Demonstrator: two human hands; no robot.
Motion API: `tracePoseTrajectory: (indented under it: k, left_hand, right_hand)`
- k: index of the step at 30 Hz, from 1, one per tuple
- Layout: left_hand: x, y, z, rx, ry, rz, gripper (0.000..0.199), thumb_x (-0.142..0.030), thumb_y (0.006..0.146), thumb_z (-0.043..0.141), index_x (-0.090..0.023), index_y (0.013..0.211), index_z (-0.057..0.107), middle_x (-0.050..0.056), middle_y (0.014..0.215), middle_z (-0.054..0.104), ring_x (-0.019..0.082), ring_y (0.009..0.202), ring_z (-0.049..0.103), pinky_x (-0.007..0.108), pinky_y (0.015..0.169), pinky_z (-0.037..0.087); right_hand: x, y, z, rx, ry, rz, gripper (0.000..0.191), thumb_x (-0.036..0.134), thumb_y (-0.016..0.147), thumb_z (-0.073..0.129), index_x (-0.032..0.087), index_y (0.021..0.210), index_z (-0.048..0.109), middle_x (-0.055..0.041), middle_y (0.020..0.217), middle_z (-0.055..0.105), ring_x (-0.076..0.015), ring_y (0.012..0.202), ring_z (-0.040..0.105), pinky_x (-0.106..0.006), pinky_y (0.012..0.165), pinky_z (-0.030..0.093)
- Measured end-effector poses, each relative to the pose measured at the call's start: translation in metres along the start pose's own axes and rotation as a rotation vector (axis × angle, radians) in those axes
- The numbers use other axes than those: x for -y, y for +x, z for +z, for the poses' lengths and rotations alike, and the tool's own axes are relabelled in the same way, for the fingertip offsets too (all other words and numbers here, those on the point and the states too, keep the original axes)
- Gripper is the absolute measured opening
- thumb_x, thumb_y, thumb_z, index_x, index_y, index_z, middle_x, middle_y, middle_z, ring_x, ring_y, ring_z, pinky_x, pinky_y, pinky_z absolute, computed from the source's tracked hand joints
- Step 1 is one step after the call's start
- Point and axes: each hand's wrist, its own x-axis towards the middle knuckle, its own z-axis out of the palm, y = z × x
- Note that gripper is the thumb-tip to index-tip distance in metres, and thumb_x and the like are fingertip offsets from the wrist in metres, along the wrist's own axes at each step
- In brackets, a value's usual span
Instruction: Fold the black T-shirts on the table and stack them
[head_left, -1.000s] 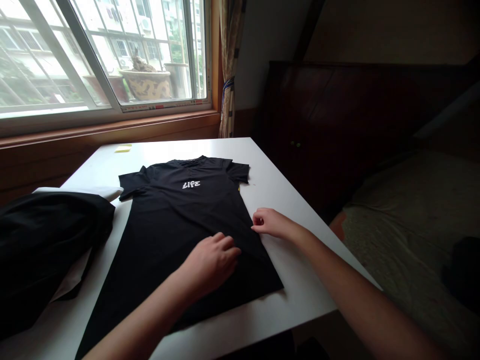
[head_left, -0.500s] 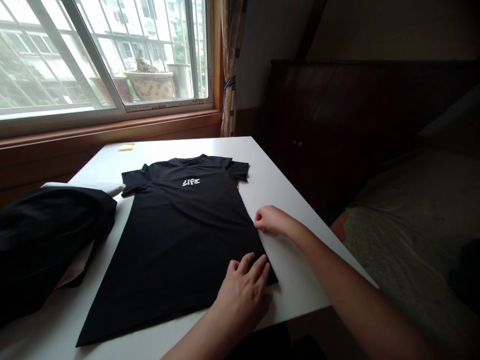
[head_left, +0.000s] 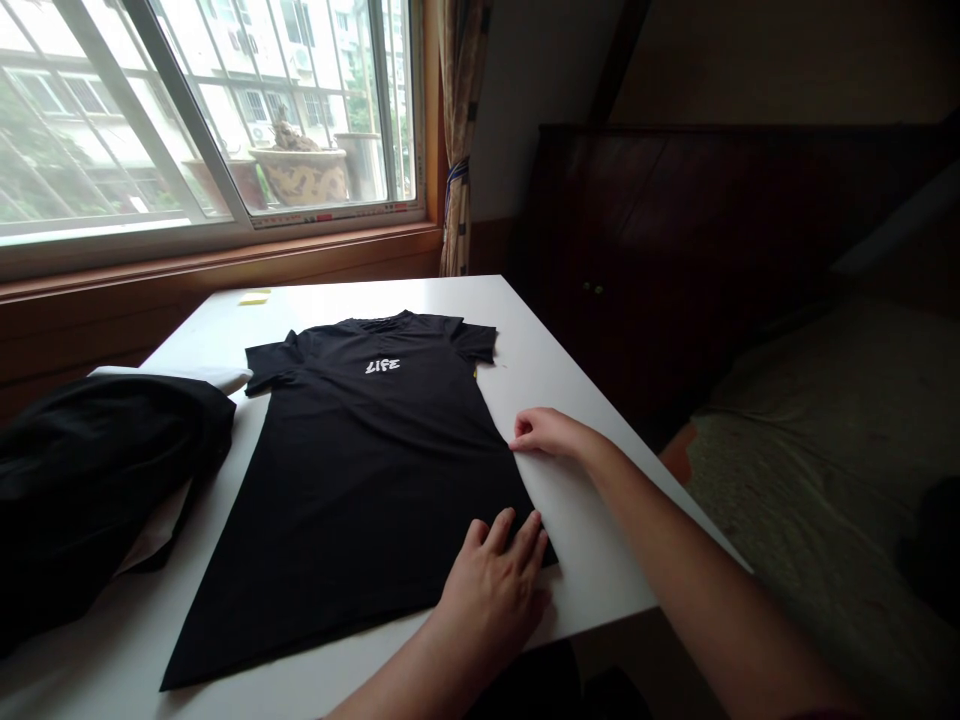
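A black T-shirt with a small white print on its chest lies spread out on the white table, its collar towards the window. My left hand rests on the shirt's near right corner, palm down with the fingers apart. Farther up the same side edge, my right hand pinches the shirt's edge between thumb and index finger; its other fingers are curled in.
A heap of black and white cloth covers the table's left side. Small yellow-and-white pieces lie near the far left corner. Beyond are a barred window and a patterned curtain. Dark cabinets stand at the right.
My left hand has shifted slightly right and the shirt's near hem has moved a little to the right. My right hand stays at the side edge.
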Motion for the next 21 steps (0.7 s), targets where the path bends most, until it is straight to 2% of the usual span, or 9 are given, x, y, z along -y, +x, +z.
tracePoseTrajectory:
  k: [5, 8, 11, 14, 17, 21]
  left_hand:
    - [-0.005, -0.002, -0.005, -0.029, -0.060, 0.039, 0.053, -0.045, 0.107, 0.035, -0.018, 0.151, 0.042, 0.007, 0.162, 0.039, 0.031, 0.138, 0.043, 0.051, 0.101, 0.045]
    - [-0.009, -0.006, -0.005, -0.058, -0.165, 0.051, 0.045, -0.039, 0.106, 0.041, -0.021, 0.147, 0.045, 0.004, 0.158, 0.046, 0.028, 0.138, 0.045, 0.049, 0.103, 0.045]
    - [-0.010, -0.010, -0.003, -0.113, -0.288, 0.042, 0.040, -0.031, 0.102, 0.049, -0.025, 0.141, 0.051, 0.000, 0.150, 0.055, 0.025, 0.134, 0.048, 0.044, 0.106, 0.046]
    - [-0.003, -0.011, -0.003, -0.167, -0.358, 0.055, 0.036, -0.019, 0.099, 0.051, -0.024, 0.133, 0.058, 0.000, 0.137, 0.065, 0.021, 0.122, 0.056, 0.036, 0.105, 0.047]
    - [0.007, -0.010, -0.008, -0.182, -0.301, 0.047, 0.033, -0.016, 0.097, 0.052, -0.021, 0.127, 0.063, 0.002, 0.128, 0.069, 0.023, 0.121, 0.056, 0.037, 0.105, 0.047]
    - [0.012, -0.007, -0.015, -0.121, -0.167, 0.004, 0.031, -0.022, 0.098, 0.053, -0.023, 0.127, 0.063, 0.004, 0.133, 0.066, 0.027, 0.131, 0.049, 0.043, 0.107, 0.044]
  right_hand:
    - [-0.005, 0.003, 0.002, 0.022, 0.064, 0.008, 0.016, 0.027, 0.075, 0.077, 0.018, 0.079, 0.064, 0.0022, 0.061, 0.062, -0.0117, 0.052, 0.053, -0.022, 0.048, 0.035]
    - [-0.009, 0.004, 0.004, 0.024, 0.094, 0.015, 0.018, 0.028, 0.075, 0.078, 0.018, 0.080, 0.063, 0.0027, 0.060, 0.061, -0.0115, 0.051, 0.053, -0.022, 0.048, 0.035]
    - [-0.013, 0.005, 0.005, 0.019, 0.116, 0.016, 0.019, 0.029, 0.075, 0.078, 0.018, 0.079, 0.063, 0.0027, 0.061, 0.061, -0.0112, 0.052, 0.053, -0.021, 0.048, 0.036]
    - [-0.015, 0.005, 0.006, 0.015, 0.132, 0.012, 0.020, 0.029, 0.075, 0.078, 0.018, 0.078, 0.062, 0.0028, 0.061, 0.061, -0.0109, 0.052, 0.053, -0.021, 0.048, 0.036]
    - [-0.015, 0.004, 0.007, 0.017, 0.147, 0.004, 0.019, 0.029, 0.075, 0.077, 0.018, 0.078, 0.061, 0.0028, 0.061, 0.061, -0.0110, 0.052, 0.053, -0.021, 0.048, 0.036]
    - [-0.013, 0.001, 0.007, 0.015, 0.160, -0.011, 0.020, 0.030, 0.076, 0.076, 0.018, 0.080, 0.061, 0.0026, 0.062, 0.061, -0.0115, 0.052, 0.053, -0.021, 0.048, 0.036]
